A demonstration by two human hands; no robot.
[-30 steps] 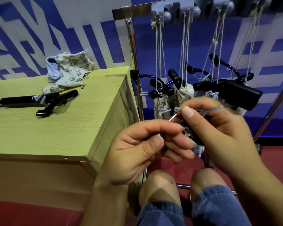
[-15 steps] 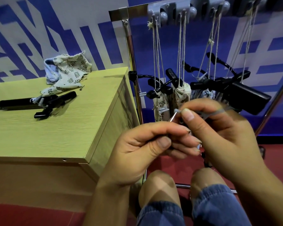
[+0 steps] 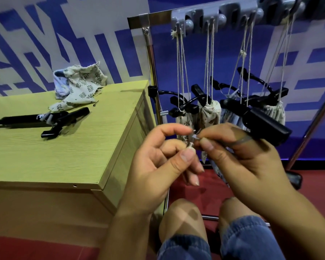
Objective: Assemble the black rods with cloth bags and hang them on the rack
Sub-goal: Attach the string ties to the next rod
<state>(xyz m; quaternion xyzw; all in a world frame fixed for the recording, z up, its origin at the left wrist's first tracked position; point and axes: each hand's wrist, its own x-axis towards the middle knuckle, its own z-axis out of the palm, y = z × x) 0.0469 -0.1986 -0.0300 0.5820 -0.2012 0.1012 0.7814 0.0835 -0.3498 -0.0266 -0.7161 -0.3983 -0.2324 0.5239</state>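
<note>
Left hand and right hand meeting in front of the rack, fingertips of both pinching a small grey piece between them. Right hand also gripping a black rod, cloth bag partly visible under its palm. Four bagged rods hanging by strings from the grey hook strip. On the wooden table: another black rod, loose leaf-print cloth bags, a small pin.
</note>
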